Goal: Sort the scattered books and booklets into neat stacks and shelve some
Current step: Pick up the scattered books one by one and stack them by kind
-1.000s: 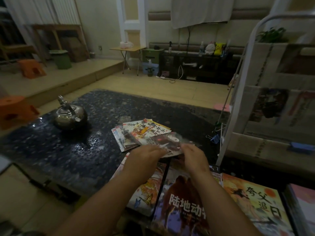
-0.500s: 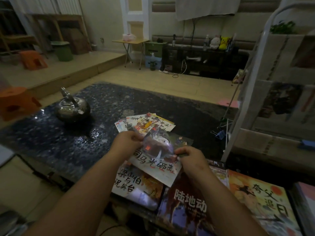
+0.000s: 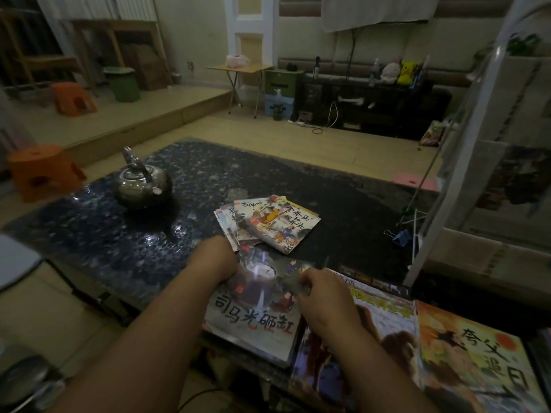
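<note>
Both your hands are on one thin booklet (image 3: 256, 320), its cover titled 司马光砸缸. Your left hand (image 3: 213, 259) is curled over the booklet's far left corner. Your right hand (image 3: 323, 296) pinches its far right edge with bent fingers. The booklet sits at the near edge of the dark pebble-patterned table (image 3: 89, 228), over another cover. Whether it rests there or is held just above cannot be told.

Just beyond your left hand lies a fanned pile of small booklets (image 3: 268, 225), loosely overlapped. To the right of the held booklet lie two larger books side by side: a book with a brown animal on its cover (image 3: 384, 332) under your right forearm, then an orange picture book (image 3: 477, 359). A metal kettle (image 3: 143, 186) stands farther left on the table, well apart from the books. A white rack (image 3: 432, 204) holding newspapers rises at the right.
</note>
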`<state>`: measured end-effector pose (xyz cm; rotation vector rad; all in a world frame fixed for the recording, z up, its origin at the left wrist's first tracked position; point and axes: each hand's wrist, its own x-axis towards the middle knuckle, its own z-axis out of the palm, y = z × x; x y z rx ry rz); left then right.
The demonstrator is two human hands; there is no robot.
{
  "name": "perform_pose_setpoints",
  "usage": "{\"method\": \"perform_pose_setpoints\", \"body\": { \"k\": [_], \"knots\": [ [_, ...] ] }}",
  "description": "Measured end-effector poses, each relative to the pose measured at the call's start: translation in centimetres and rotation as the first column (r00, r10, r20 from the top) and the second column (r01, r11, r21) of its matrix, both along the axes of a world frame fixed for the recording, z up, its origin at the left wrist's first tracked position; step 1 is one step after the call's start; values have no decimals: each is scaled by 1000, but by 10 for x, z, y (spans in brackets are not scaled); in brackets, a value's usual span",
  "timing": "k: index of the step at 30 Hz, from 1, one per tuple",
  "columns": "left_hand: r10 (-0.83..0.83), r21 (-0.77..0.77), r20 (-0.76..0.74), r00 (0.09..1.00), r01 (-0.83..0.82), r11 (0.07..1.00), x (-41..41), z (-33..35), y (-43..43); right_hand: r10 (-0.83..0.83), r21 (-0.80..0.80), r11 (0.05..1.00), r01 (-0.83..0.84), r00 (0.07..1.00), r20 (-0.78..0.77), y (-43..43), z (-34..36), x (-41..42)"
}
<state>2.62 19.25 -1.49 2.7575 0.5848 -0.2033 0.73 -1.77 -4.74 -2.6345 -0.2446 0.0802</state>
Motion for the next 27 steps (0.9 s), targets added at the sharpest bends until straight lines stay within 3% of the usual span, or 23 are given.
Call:
{"method": "perform_pose_setpoints", "body": {
  "k": [9, 27],
  "knots": [
    [47, 13, -21, 999, -47, 999, 4, -10, 2, 88, -151, 985, -78, 994, 57, -2, -7, -4],
    [21, 76, -119, 993, -12, 997, 4, -18, 0, 123, -210, 972, -105, 990, 75, -2, -10, -7]
  ]
}}
